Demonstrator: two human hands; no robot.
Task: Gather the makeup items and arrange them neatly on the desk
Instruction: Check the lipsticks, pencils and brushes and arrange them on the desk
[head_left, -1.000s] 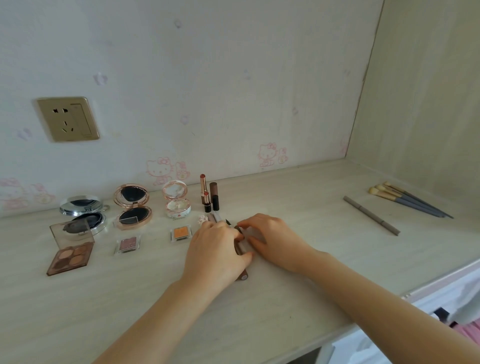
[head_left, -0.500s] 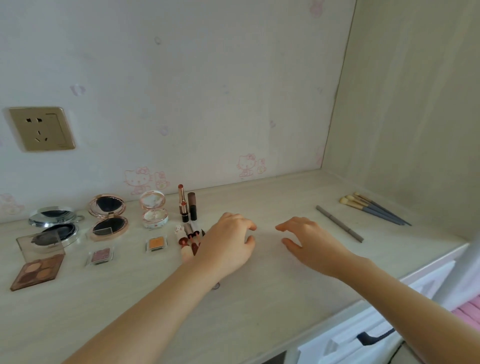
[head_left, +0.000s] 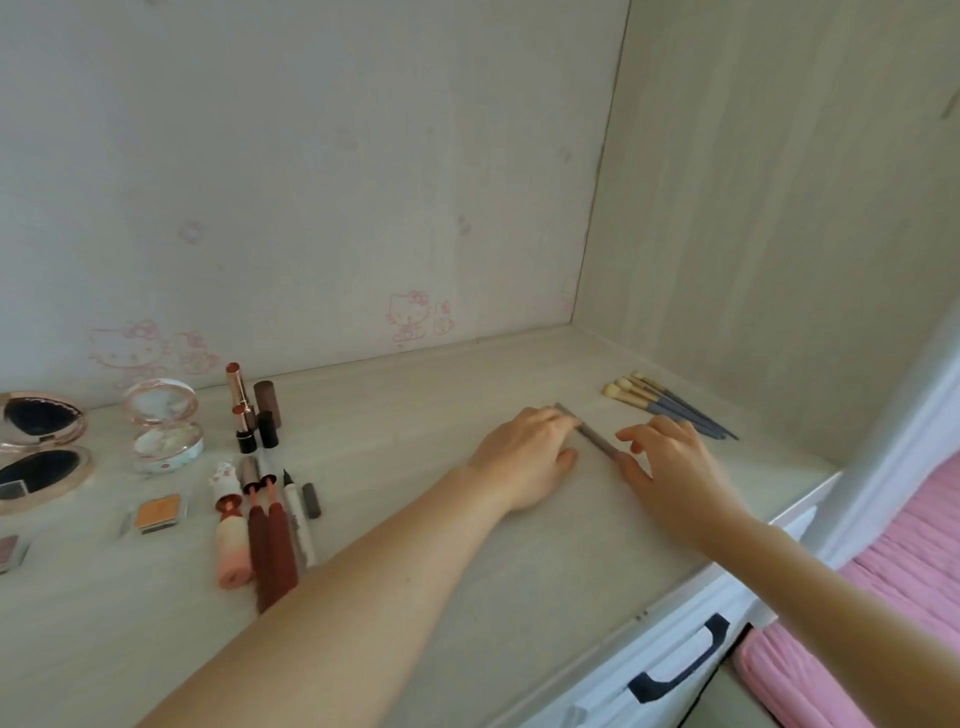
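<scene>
Both hands meet at the grey pencil (head_left: 592, 435), which lies flat on the desk (head_left: 467, 571) at a slant. The left hand (head_left: 524, 457) rests palm down with its fingertips on the pencil's far end, fingers fairly straight and laid over it rather than wrapped round it. The right hand (head_left: 670, 462) is at the pencil's near end, thumb tip touching that end and the other fingers loosely bent above the desk; motion blur keeps me from telling whether it pinches the pencil or only touches it.

Just beyond the pencil, toward the side wall, a small bunch of brushes (head_left: 670, 408) with pale bristles and blue-grey handles lies together on the desk, apart from the right hand's fingers.

Well to the other side of the pencil, past the left forearm, a row of lip tubes (head_left: 260, 530) and a slim pen (head_left: 298, 514) lie side by side. Behind them two lipsticks (head_left: 241, 410) stand upright beside dark caps. Farther from the pencil sit a round pale compact (head_left: 166, 426), open with its lid up, a rose-gold compact (head_left: 41, 452) also open, and a small orange pan (head_left: 158, 513).

Below the pencil, at the desk's front edge, a drawer handle (head_left: 680, 660) shows black against white.
</scene>
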